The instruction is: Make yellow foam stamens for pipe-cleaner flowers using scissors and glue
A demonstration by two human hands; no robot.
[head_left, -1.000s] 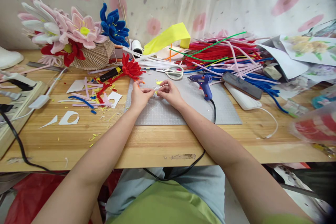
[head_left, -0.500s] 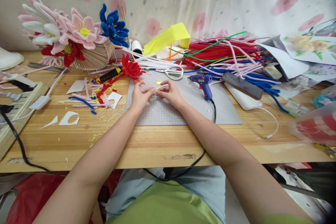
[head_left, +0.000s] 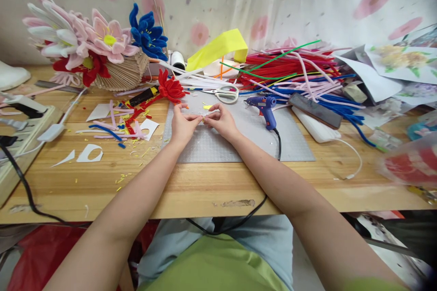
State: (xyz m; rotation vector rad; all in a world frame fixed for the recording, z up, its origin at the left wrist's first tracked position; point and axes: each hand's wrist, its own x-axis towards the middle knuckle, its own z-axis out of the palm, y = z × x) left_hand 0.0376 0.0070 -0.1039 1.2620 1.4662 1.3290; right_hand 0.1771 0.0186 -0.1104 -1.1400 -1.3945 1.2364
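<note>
Over the grey cutting mat (head_left: 290,145), my left hand (head_left: 184,125) and my right hand (head_left: 221,122) meet at the fingertips. Both are closed in a pinch on something small and partly yellow, too small to name. A small yellow piece (head_left: 207,107) lies on the mat just beyond them. Behind my left hand is a red fuzzy flower (head_left: 170,87). Scissors with pale handles (head_left: 228,94) lie at the mat's back edge, and a blue glue gun (head_left: 266,108) rests to the right of my right hand.
Cut stems and scraps (head_left: 112,127) litter the left side. A basket of fuzzy flowers (head_left: 126,72) stands at the back left. Colored stems (head_left: 290,70) are piled at the back, near a phone (head_left: 316,110). A power strip (head_left: 30,138) sits far left.
The fingertips of both hands have shifted very slightly around the small item. Otherwise the scene looks the same.
</note>
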